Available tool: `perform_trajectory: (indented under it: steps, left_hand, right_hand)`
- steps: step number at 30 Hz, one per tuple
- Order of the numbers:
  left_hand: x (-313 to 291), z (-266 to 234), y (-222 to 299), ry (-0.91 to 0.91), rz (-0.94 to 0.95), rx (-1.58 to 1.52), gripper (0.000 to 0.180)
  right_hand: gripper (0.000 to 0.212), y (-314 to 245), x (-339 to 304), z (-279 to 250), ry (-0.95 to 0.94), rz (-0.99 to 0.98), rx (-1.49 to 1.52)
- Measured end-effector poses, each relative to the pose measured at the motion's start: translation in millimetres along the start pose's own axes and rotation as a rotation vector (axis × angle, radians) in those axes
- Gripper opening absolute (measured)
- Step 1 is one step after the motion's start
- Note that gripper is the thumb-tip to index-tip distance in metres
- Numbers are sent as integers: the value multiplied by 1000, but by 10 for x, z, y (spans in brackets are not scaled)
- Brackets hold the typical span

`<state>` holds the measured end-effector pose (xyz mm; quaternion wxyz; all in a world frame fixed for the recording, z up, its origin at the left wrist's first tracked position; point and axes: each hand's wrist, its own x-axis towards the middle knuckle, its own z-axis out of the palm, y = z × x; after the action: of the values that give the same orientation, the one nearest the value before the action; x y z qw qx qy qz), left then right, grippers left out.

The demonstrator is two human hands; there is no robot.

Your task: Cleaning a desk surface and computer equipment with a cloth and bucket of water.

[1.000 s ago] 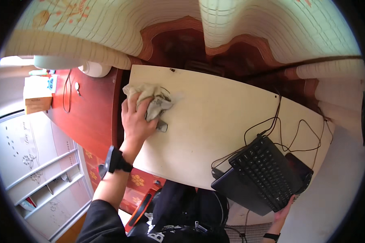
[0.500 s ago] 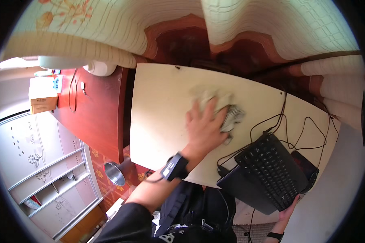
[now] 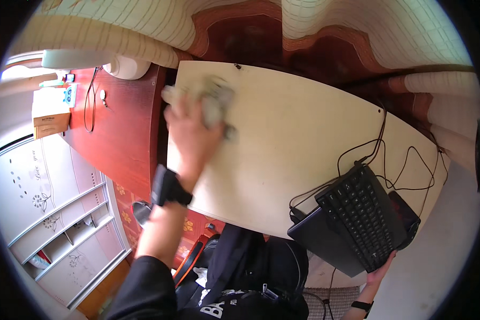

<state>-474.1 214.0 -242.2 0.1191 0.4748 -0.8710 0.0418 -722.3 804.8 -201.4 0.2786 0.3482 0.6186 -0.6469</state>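
Note:
A crumpled pale cloth [image 3: 214, 104], smeared by motion, lies under my left hand [image 3: 192, 130] at the far left corner of a cream tabletop [image 3: 272, 138]. My left fingers press on it and partly curl round it; a black device is strapped to that wrist. At the lower right, a black keyboard [image 3: 360, 216] rests on a flat black slab [image 3: 320, 242] that looks like a closed laptop. My right hand [image 3: 381, 269] grips the near right corner of this stack, fingers partly hidden beneath it.
Black cables [image 3: 378, 154] loop across the tabletop's right side, beside a dark box-like item [image 3: 405, 213]. A red-brown cabinet [image 3: 120, 117] stands to the left, bearing a carton [image 3: 50, 114] and a white container [image 3: 127, 68]. Curtains [image 3: 352, 32] hang behind. A metal bin [image 3: 140, 212] stands on the floor.
My left hand has swept the cloth leftward from the table's middle to its far left corner. My right hand stays at the keyboard and slab. The view has shifted slightly.

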Motion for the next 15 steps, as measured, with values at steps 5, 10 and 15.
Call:
perform_trajectory:
  steps: [5, 10, 15]
  left_hand:
    - [-726, -234, 731, -186, 424, -307, 53]
    - [-169, -11, 312, -129, 235, -205, 56]
    - [388, 2, 273, -2, -27, -30, 54]
  right_hand:
    - [62, 25, 39, 34, 43, 10, 18]
    - [61, 17, 6, -11, 36, 33, 34]
    - [57, 77, 119, -158, 50, 16, 35]
